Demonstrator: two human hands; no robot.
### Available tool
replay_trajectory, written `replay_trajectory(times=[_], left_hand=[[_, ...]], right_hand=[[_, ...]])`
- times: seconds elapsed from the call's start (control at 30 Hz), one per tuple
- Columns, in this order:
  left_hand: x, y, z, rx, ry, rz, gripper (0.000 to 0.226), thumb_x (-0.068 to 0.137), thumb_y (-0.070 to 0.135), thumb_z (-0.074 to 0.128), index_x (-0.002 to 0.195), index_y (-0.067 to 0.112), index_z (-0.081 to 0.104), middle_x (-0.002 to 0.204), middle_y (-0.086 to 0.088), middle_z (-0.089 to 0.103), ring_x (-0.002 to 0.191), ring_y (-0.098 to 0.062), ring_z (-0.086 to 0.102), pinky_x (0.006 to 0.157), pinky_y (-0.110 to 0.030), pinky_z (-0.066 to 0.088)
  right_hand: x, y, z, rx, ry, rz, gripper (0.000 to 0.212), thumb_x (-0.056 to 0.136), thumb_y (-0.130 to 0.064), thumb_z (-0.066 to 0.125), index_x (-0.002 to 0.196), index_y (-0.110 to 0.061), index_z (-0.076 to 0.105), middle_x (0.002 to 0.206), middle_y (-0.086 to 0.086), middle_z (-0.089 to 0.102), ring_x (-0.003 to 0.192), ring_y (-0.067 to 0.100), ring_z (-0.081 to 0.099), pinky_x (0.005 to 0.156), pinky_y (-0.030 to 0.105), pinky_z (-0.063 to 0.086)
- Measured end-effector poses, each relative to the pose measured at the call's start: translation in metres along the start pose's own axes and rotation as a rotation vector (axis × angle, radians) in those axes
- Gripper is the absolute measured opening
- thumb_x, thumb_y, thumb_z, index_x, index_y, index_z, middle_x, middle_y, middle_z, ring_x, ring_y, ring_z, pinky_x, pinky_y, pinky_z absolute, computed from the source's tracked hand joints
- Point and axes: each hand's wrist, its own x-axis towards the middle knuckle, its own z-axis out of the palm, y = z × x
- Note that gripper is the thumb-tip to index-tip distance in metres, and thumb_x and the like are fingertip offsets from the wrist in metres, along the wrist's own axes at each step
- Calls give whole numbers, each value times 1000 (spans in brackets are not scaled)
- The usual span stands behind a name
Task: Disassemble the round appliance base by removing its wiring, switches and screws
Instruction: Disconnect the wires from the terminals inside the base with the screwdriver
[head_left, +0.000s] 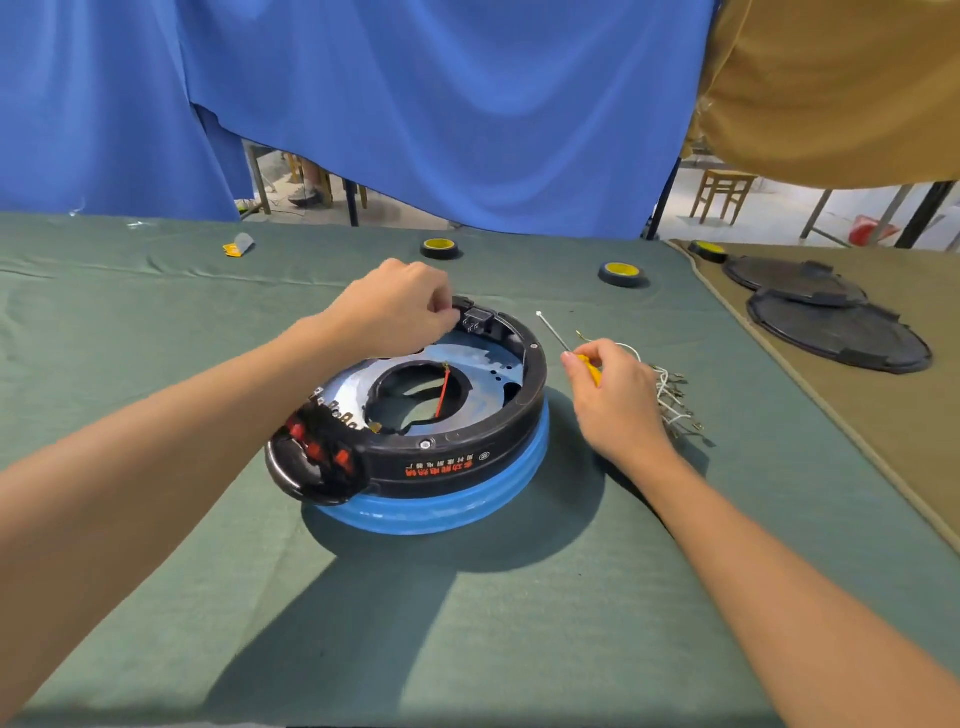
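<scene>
The round appliance base lies upside down in the middle of the green cloth, a black ring over a blue rim with a metal plate inside. A red wire crosses its centre hole. Red switches sit in the black panel at its near-left edge. My left hand pinches at the black socket block on the far rim. My right hand, to the right of the base, holds a yellow-handled screwdriver with its shaft pointing away. A bundle of removed white wires lies just beyond that hand.
Two rolls of tape lie on the far side of the green cloth. Two black round covers rest on a tan cloth at the right, with a third roll. Blue curtains hang behind.
</scene>
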Motion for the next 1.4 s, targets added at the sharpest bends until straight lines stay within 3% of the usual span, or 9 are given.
replay_trajectory(times=[0.13, 0.23, 0.43, 0.6, 0.73, 0.93, 1.1, 1.3, 1.4], left_hand=[[-2, 9, -9, 107, -416, -85, 46, 95, 43, 55, 65, 9, 66, 59, 3, 66, 56, -14, 57, 62, -25, 43], [-9, 13, -6, 76, -540, -147, 50, 96, 43, 55, 61, 10, 67, 42, 9, 58, 45, -8, 49, 61, -25, 40], [-21, 16, 6, -169, -423, -242, 41, 93, 30, 62, 66, 2, 72, 43, 5, 54, 48, -14, 40, 56, -24, 35], [-23, 21, 8, -220, -394, -292, 25, 92, 18, 64, 83, -2, 75, 77, -15, 71, 54, -17, 44, 60, -27, 38], [-18, 24, 0, -198, -290, -314, 25, 92, 19, 64, 79, 0, 75, 71, -5, 69, 57, -13, 52, 56, -23, 40], [-5, 33, -29, -318, 10, -279, 33, 92, 25, 65, 65, 7, 71, 84, 0, 67, 79, -18, 58, 60, -24, 38], [10, 56, -43, -516, 128, -285, 27, 91, 23, 67, 75, 3, 74, 68, -4, 62, 62, -16, 47, 57, -24, 39], [18, 96, -26, -720, 70, -319, 25, 91, 20, 66, 83, -3, 73, 69, -5, 64, 60, -17, 44, 48, -22, 33], [18, 113, -14, -771, 46, -332, 22, 92, 18, 65, 84, -1, 73, 65, 0, 62, 58, -13, 44, 47, -22, 32]], right_hand=[[-1, 2, 1, -1, -4, -8, 15, 97, -29, 53, 92, -16, 58, 82, -6, 51, 74, 8, 35, 62, 21, 19], [-4, 0, 1, 0, -25, -15, 16, 97, -30, 52, 94, -15, 57, 82, -7, 51, 78, 10, 37, 62, 21, 20], [-8, -1, -1, 14, -26, -14, 15, 98, -32, 51, 92, -19, 55, 83, -8, 50, 79, 10, 37, 68, 24, 26], [-10, -1, -2, 46, -12, -23, 15, 98, -30, 51, 91, -17, 56, 81, -7, 54, 78, 14, 46, 67, 27, 29], [-11, -4, -4, 135, -19, 4, 14, 100, -33, 44, 94, -21, 46, 78, -3, 58, 75, 18, 55, 64, 32, 35], [-4, -20, -16, 295, -67, 39, 14, 103, -32, 36, 101, -18, 39, 80, -4, 57, 66, 9, 50, 64, 31, 38], [14, -41, -33, 540, -68, 92, 11, 104, -29, 34, 102, -18, 36, 85, -5, 62, 47, 8, 42, 55, 28, 41], [29, -55, -53, 670, -73, 179, 17, 93, -36, 59, 94, -27, 45, 92, 0, 71, 50, 4, 39, 51, 25, 30], [26, -51, -60, 684, -72, 205, 27, 86, -22, 71, 101, -20, 48, 85, 4, 64, 52, 0, 43, 52, 22, 30]])
